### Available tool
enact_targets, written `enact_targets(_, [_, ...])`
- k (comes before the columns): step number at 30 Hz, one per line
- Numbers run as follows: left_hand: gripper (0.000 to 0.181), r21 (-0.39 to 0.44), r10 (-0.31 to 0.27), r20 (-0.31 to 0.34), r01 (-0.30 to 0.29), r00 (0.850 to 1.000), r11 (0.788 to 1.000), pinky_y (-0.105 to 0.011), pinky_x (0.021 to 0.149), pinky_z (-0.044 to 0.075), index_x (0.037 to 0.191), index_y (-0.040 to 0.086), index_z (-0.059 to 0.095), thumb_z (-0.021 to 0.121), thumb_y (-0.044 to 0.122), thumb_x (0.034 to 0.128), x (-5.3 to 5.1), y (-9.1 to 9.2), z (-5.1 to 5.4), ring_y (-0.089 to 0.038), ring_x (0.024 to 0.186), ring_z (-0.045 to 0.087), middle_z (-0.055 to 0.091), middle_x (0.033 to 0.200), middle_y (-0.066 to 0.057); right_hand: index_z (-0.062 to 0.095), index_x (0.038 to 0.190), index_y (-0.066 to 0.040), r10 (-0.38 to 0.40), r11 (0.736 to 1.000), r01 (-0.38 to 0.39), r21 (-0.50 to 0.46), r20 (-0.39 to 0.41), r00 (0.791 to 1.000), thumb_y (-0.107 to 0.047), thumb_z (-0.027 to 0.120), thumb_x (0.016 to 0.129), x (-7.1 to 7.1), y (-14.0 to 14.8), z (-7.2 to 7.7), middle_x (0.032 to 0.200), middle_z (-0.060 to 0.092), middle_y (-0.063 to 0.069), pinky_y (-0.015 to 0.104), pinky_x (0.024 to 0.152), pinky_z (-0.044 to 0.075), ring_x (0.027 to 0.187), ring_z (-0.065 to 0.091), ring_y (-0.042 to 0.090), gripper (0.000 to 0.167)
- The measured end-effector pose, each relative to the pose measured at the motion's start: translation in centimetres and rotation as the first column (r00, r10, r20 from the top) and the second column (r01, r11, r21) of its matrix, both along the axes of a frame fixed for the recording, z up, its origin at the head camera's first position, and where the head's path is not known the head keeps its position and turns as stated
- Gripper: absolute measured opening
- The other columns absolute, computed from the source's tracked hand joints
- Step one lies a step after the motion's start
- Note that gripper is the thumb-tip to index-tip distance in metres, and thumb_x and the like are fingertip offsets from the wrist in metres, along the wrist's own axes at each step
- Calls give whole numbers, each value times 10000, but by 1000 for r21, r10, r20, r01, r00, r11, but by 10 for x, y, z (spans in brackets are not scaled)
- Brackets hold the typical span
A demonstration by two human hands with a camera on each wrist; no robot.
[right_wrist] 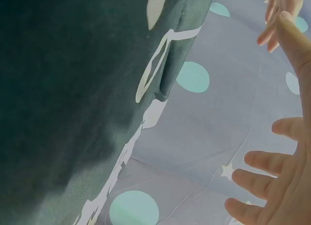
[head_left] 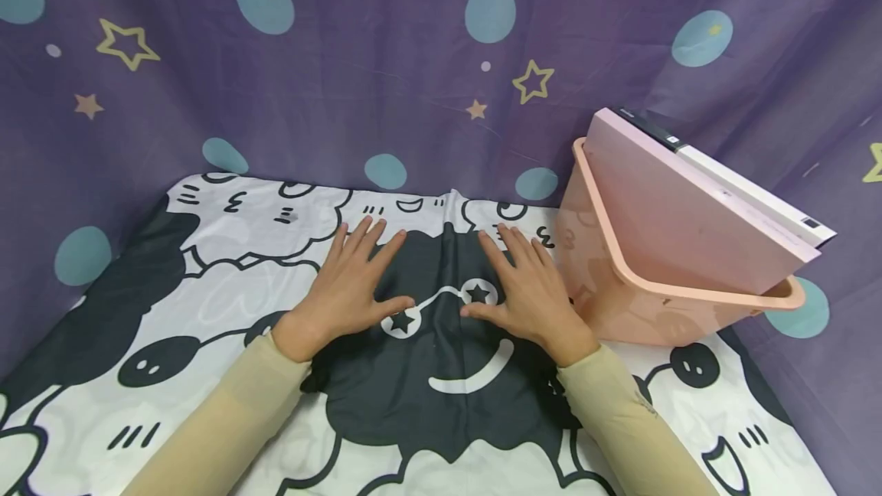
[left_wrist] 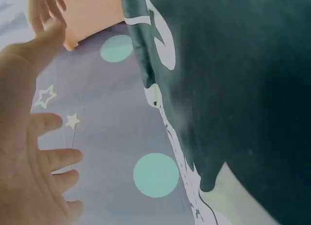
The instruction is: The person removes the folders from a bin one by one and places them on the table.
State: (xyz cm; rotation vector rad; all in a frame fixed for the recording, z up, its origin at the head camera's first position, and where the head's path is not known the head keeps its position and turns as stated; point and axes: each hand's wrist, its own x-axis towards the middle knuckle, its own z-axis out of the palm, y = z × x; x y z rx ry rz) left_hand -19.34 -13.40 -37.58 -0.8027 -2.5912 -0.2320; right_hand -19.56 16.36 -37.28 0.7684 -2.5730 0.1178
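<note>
Both hands hover over a table covered by a black-and-white cartoon cloth [head_left: 462, 419], palms down and fingers spread. The left hand [head_left: 349, 289] is left of the middle, holding nothing. Across from it, the right hand [head_left: 534, 297] mirrors that pose, also with nothing in it, nearest to a pink plastic bin [head_left: 620, 312]. In the left wrist view the left hand's fingers [left_wrist: 58, 159] are straight and apart. The right wrist view likewise shows the right hand's fingers [right_wrist: 265, 162] extended.
Two flat boxes stand tilted in the bin at the right: a pink one [head_left: 682, 205] and a black-and-white one [head_left: 744, 182] behind it. A purple curtain [head_left: 358, 83] with stars and blue dots hangs behind the table and along its sides.
</note>
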Motion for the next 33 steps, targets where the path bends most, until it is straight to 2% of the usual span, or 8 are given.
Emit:
enact_targets(4, [868, 63, -28, -21, 29, 999, 998, -603, 1100, 131, 1454, 108, 390, 682, 584, 789, 0, 0, 2, -405, 1393, 231, 344, 1471, -224, 311, 1499, -154, 27, 999, -28, -35, -31, 999, -822, 567, 672, 0, 0, 2, 1484, 347, 170, 523, 1097, 247, 1356, 337, 343, 1093])
enact_targets(14, [759, 124, -70, -7, 70, 998, 990, -554, 1085, 244, 1402, 83, 461, 703, 499, 815, 4, 4, 6, -378, 1320, 370, 412, 1427, -200, 272, 1514, -180, 56, 995, -62, -84, -65, 996, -787, 602, 687, 3, 0, 9, 1451, 396, 152, 516, 1050, 337, 1322, 394, 320, 1077])
enact_targets(22, [696, 157, -100, 2, 99, 995, 983, -482, 1077, 295, 1368, 61, 497, 697, 464, 837, 7, 7, 11, -329, 1304, 400, 446, 1398, -178, 291, 1508, -185, 81, 987, -92, -131, -93, 992, -739, 653, 691, 7, 3, 17, 1438, 417, 143, 499, 1044, 350, 1301, 420, 317, 1051])
enact_targets(33, [687, 196, -115, -13, 115, 993, 974, -481, 1026, 354, 1364, 69, 500, 705, 453, 832, 13, 12, 19, -325, 1272, 434, 452, 1393, -165, 305, 1499, -175, 94, 982, -111, -154, -116, 989, -704, 687, 689, 9, 5, 25, 1403, 449, 157, 506, 1017, 378, 1273, 445, 318, 1041])
